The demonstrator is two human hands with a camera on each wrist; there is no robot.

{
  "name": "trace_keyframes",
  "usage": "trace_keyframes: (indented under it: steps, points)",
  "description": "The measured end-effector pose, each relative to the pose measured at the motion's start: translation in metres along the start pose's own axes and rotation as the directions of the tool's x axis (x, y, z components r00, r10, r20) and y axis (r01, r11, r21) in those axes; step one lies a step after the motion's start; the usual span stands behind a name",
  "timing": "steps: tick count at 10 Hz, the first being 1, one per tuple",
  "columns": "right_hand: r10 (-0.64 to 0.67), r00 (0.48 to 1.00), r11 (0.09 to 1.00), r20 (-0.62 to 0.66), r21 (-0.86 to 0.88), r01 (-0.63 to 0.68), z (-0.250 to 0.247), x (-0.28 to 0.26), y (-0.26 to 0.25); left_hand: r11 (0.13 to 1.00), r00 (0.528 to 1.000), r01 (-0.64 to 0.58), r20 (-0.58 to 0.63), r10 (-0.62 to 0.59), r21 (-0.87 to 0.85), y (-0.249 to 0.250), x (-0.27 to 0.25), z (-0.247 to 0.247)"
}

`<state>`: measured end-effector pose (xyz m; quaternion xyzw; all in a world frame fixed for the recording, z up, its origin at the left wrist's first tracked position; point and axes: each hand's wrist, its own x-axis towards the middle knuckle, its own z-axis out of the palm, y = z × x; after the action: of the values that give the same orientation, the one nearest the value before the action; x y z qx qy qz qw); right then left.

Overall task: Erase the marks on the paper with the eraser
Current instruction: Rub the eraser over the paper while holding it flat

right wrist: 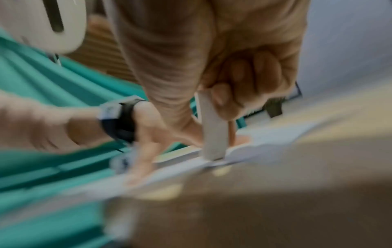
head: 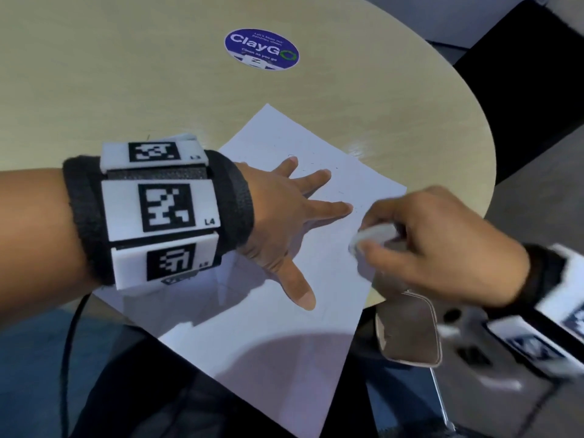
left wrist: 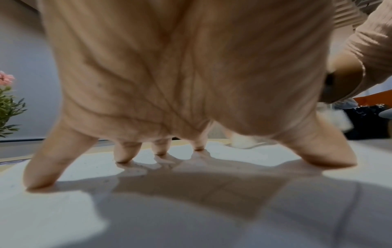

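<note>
A white sheet of paper (head: 271, 314) lies on the round beige table (head: 126, 90), its near corner hanging over the table's edge. My left hand (head: 294, 213) presses flat on the paper with fingers spread; in the left wrist view the fingertips (left wrist: 125, 154) stand on the paper (left wrist: 191, 209). My right hand (head: 436, 245), blurred, pinches a white eraser (head: 374, 237) against the paper's right edge. In the right wrist view the eraser (right wrist: 213, 132) stands upright between thumb and fingers, its lower end on the paper (right wrist: 265, 144). Faint specks (head: 339, 192) show near my left fingertips.
A blue round ClayGo sticker (head: 261, 49) sits at the table's far middle. A brown chair seat (head: 407, 330) stands just off the table's near right edge, under my right hand. A dark chair (head: 521, 77) is at the far right. A pink-flowered plant (left wrist: 8, 104) is off to the left.
</note>
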<state>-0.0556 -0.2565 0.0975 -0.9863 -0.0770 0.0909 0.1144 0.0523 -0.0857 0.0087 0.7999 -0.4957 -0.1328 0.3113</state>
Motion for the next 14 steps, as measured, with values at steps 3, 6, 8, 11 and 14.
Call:
trace_keyframes:
  steps: [3, 6, 8, 11, 14]
  points:
    - [-0.019, 0.999, 0.999, -0.038, -0.026, 0.018, -0.001, 0.008, 0.014, 0.889, 0.777, 0.323, 0.445, -0.445, 0.326, 0.044, 0.01, -0.019]
    - [0.082, 0.985, 0.978, -0.15, 0.203, -0.051, 0.012, 0.003, 0.026, 0.773, 0.761, 0.136, 0.434, -0.483, 0.62, 0.042, 0.014, -0.024]
    - [0.273, 0.925, 0.753, -0.265, 0.657, -0.034, 0.018, -0.021, 0.035, 0.798, 0.846, 0.062, 0.392, -0.36, 0.599, 0.035, 0.016, -0.025]
    - [0.298, 0.876, 0.711, -0.379, 0.701, 0.061, 0.062, -0.044, 0.017, 0.689, 0.756, 0.059, 0.418, -0.503, 0.722, 0.049, 0.065, -0.052]
    - [0.425, 0.833, 0.7, -0.355, 0.712, -0.053, 0.082, -0.049, -0.002, 0.825, 0.866, 0.247, 0.266, -0.423, 0.508, 0.048, -0.015, -0.062]
